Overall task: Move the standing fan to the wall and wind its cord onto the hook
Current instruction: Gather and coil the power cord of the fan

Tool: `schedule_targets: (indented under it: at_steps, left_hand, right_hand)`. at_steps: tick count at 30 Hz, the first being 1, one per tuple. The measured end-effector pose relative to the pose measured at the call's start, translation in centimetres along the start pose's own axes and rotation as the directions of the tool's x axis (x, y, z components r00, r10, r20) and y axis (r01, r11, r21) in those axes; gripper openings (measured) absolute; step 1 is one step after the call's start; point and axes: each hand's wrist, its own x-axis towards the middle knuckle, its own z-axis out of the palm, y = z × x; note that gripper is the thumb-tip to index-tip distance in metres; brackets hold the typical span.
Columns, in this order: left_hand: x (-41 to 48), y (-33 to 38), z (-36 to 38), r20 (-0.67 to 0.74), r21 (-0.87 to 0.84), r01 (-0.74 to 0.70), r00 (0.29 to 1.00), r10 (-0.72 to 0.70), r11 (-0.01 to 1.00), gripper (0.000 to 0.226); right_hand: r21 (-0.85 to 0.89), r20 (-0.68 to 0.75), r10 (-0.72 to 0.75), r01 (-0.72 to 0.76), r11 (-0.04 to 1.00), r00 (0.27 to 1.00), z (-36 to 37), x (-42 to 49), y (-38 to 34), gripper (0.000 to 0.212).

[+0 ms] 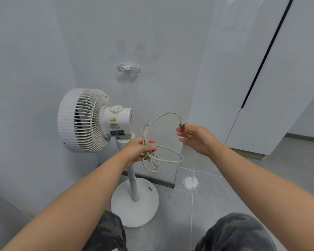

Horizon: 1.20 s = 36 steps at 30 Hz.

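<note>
A pale grey wall meets a glossy white cupboard above a grey tiled floor, where a round light spot gleams.

We see soft, even, cool-white light with no hard shadows. The fan is sharp and its grille ribs are distinct, though the print on its stickers is too small to read. Just right of the fan, the cord reads crisp. Above and right of the fan, the hook throws a faint, blurred shadow down the wall. Right of the fan's base, a round white glare spot sits on the glossy floor. Up and right of the fan, the cabinet carries a pale sheen. Away from the fan, towards the frame edges, we notice wide-angle bowing: the wall corner curves, the cabinet's dark seam leans, and the forearms swell.
</note>
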Motion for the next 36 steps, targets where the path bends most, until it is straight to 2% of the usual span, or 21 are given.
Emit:
schedule_targets:
  at_steps: [4,10,14,16,20,27,33,36]
  left_hand:
    - [-0.4,0.0,-0.6,0.051,0.007,-0.019,0.999,0.018,1.000,0.039]
    - [-0.2,-0.3,-1.3,-0.108,0.115,-0.089,0.989,0.102,0.989,0.022]
    - [0.2,-0.7,-2.1,-0.249,0.293,-0.132,0.946,0.209,0.947,0.016]
    - [0.3,-0.8,-2.3,-0.273,0.313,-0.141,0.934,0.231,0.939,0.025]
    - [0.1,-0.6,-1.9,-0.263,0.205,-0.143,0.945,0.196,0.968,0.037]
    - [-0.7,0.1,-1.5,-0.063,-0.040,-0.073,0.995,0.071,0.996,0.032]
    - [-0.9,-0.2,-1.2,-0.014,0.068,-0.116,0.993,0.117,0.991,0.022]
    - [-0.8,-0.2,-1.0,-0.018,0.110,-0.140,0.990,0.143,0.984,0.020]
  right_hand:
    - [0.100,-0.120,-0.023,0.035,0.994,0.992,-0.4,0.1,-0.7,0.026]
    - [0.349,-0.289,0.032,0.074,0.934,0.957,-1.8,0.1,-1.3,0.030]
    - [0.416,-0.385,0.085,0.091,0.905,0.919,-2.9,0.2,-1.2,0.027]
    - [0.409,-0.405,0.091,0.091,0.908,0.910,-3.2,0.4,-1.0,0.030]
    - [0.353,-0.389,0.091,0.057,0.934,0.916,-3.0,0.9,-0.7,0.034]
    - [0.254,-0.283,0.055,0.020,0.967,0.958,-1.9,0.7,-0.6,0.032]
    - [0.146,-0.252,0.089,-0.053,0.988,0.964,-0.9,1.0,0.2,0.008]
    - [0.008,-0.293,0.068,-0.069,0.998,0.954,-0.2,1.1,0.6,0.013]
